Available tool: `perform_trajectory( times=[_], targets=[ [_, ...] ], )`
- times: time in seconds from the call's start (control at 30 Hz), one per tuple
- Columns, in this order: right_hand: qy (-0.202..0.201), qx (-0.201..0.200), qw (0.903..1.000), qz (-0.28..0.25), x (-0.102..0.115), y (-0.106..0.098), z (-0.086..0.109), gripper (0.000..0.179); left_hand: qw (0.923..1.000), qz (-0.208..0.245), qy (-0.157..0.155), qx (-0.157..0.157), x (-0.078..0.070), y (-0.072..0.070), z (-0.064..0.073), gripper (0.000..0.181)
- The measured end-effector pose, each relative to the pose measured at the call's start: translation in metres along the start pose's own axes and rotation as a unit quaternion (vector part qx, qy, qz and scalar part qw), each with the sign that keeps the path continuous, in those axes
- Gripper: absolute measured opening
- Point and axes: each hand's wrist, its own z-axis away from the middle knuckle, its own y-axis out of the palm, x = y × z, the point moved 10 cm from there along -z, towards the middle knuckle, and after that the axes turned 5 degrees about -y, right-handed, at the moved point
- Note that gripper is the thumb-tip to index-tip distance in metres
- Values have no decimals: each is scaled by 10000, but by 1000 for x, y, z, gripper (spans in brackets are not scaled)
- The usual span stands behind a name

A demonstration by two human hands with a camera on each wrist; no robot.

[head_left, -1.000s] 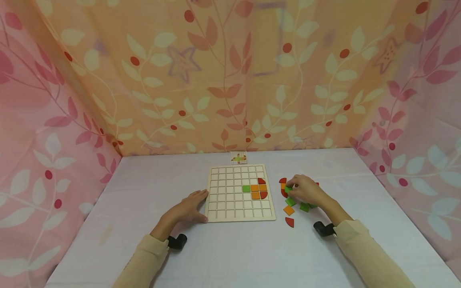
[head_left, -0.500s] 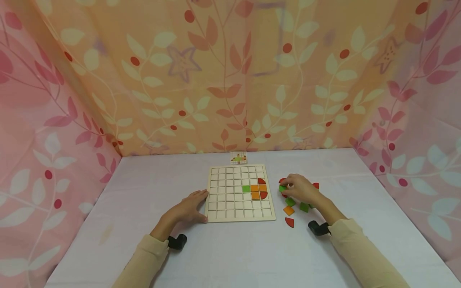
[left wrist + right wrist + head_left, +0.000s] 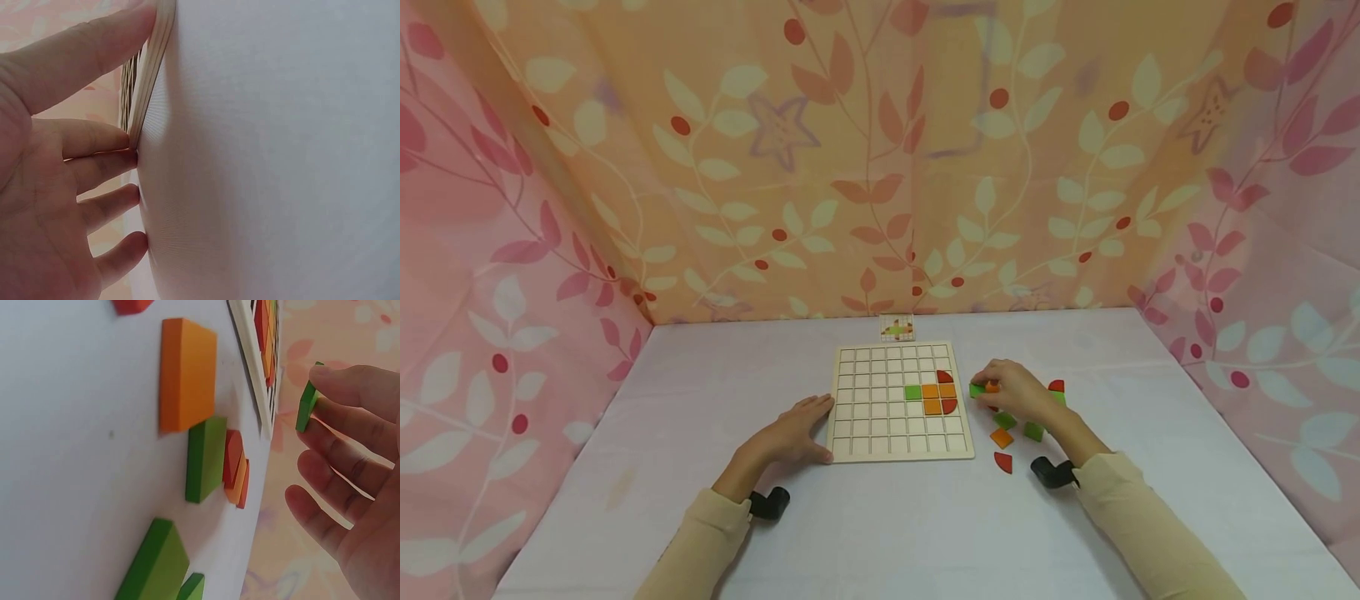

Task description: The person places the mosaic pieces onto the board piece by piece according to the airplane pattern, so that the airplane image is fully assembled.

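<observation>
Between thumb and fingers my right hand point(image 3: 1017, 391) pinches a green square tile point(image 3: 306, 405), held above the table just right of the wooden grid board point(image 3: 865, 449). My left hand point(image 3: 792, 431) rests at the board's left edge, its fingers nearly straight; in the left wrist view the thumb and fingertips touch the board's side point(image 3: 152, 75). On the right of the board lie one green tile point(image 3: 913, 392), several orange square tiles point(image 3: 931, 407) and two red quarter-round tiles point(image 3: 944, 377).
Loose tiles lie right of the board: an orange square point(image 3: 1002, 438), a red quarter-round point(image 3: 1003, 462), a green square point(image 3: 1033, 432) and others partly under my right hand. A small pattern card point(image 3: 897, 328) lies behind the board. Patterned cloth point(image 3: 865, 167) walls the table's back and sides.
My right hand has moved left toward the board with the green tile, uncovering loose tiles on the right. The left hand and the board have stayed put.
</observation>
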Motion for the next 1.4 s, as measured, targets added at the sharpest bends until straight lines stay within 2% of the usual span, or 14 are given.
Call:
perform_trajectory(
  times=[0.47,0.83,1.03,1.4],
  targets=[
    [-364,-128,9992,78,19,4,-8,26,10000,30,-71,3,3,1,-1,95],
    [-364,-105,9993,-60,33,10,-14,25,10000,2,-25,19,2,1,-1,94],
    [-636,-98,9979,0,43,13,-19,25,10000,16,-30,15,2,0,0,94],
    [-901,-56,9958,119,57,24,-26,21,10000,29,-32,25,1,0,0,95]
  ],
)
